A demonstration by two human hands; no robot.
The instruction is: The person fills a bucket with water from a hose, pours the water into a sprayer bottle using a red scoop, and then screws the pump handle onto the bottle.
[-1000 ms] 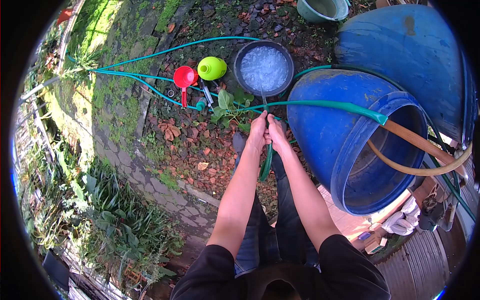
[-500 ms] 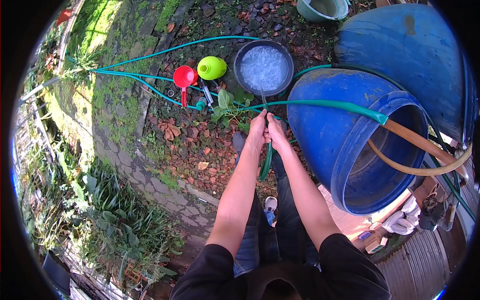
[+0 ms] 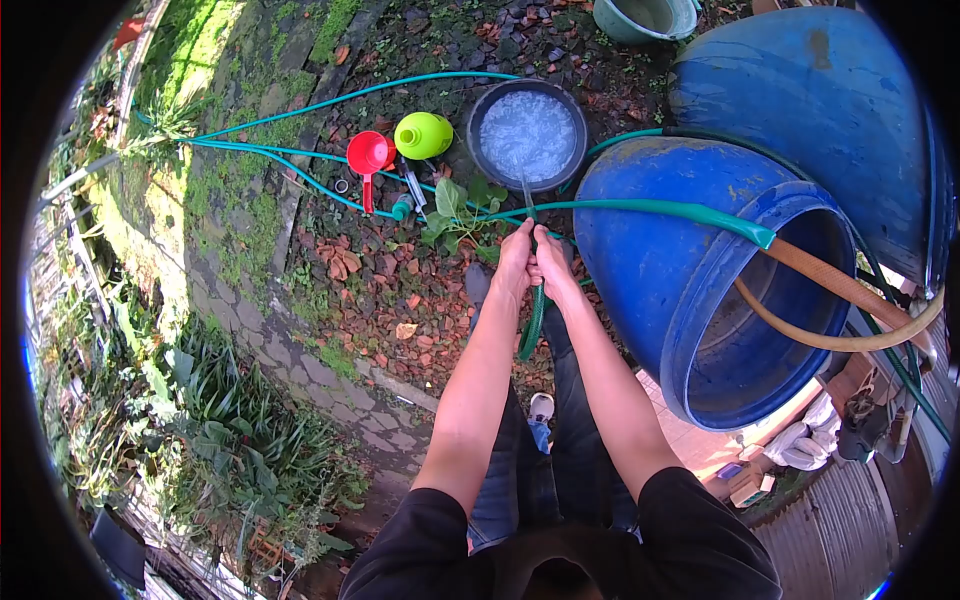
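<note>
My left hand (image 3: 515, 257) and my right hand (image 3: 550, 260) are side by side, both closed around a green garden hose (image 3: 532, 325). Below the grip the hose hangs in a loop. From its front end a stream of water (image 3: 527, 190) runs into a round dark basin (image 3: 482, 165), where the water (image 3: 527, 135) is churned and bubbly. Left of the basin stands a yellow-green bottle (image 3: 423, 135) without a visible cap. Beside it lies a red dipper (image 3: 370, 155), and nearby are a green-and-black nozzle piece (image 3: 402, 208) and a leafy plant (image 3: 455, 215).
A blue barrel (image 3: 640, 250) lies on its side at the right, its mouth towards me, with another blue barrel (image 3: 800, 90) behind. A green hose with a tan section (image 3: 830, 275) crosses it. A pale green bucket (image 3: 645, 20) stands at the top. Broken bricks (image 3: 400, 300) cover the ground.
The water surface in the basin has shifted slightly as the stream keeps running. My hands and the hose stay in place.
</note>
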